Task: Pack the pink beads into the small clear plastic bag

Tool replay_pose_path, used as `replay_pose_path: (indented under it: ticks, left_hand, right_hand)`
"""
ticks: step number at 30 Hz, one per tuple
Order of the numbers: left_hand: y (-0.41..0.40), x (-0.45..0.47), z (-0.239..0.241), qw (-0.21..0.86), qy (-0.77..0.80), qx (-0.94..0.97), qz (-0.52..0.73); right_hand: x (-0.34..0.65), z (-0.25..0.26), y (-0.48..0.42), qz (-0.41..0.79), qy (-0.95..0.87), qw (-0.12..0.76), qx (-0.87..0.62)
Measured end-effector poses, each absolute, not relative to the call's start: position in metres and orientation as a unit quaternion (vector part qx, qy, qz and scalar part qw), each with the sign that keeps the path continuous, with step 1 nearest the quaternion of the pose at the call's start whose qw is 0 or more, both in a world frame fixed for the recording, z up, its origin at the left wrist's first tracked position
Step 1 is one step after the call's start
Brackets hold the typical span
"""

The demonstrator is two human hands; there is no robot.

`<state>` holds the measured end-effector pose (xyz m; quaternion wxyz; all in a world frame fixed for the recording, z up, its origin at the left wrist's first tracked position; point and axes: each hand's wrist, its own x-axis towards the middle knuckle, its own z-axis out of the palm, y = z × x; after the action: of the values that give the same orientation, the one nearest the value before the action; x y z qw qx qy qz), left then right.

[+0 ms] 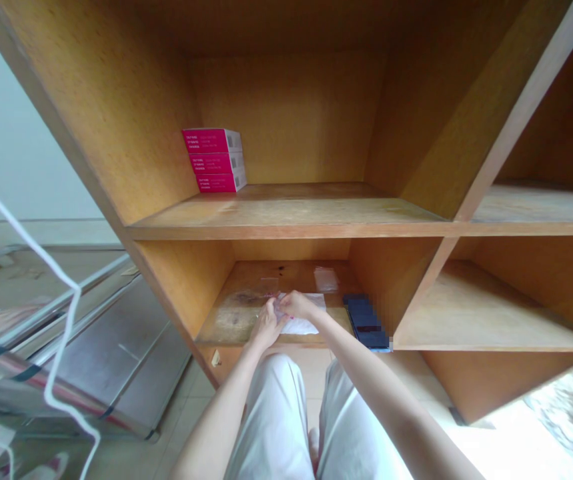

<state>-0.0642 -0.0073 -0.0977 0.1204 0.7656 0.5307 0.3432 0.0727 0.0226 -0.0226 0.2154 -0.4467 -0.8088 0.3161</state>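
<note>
The left hand (266,325) and right hand (297,305) pinch a half-hidden, seemingly clear plastic bag (280,309) near the wooden shelf (236,320)'s front edge.

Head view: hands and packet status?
Left hand, right hand: fingers pinch small clear plastic packet. Over white pouch on lower wooden shelf. Dark blue flat box alongside, apart.
</note>
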Motion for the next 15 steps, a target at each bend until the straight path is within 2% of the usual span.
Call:
replay_pose_path:
  ticks: [15]
  left_hand:
    - [-0.0122, -0.0611, -0.0894, 0.178, 0.549, 0.745, 0.334]
  right_hand:
    - [0.0753, -0.0256, 0.0261, 0.349, -0.812, 0.23, -0.407]
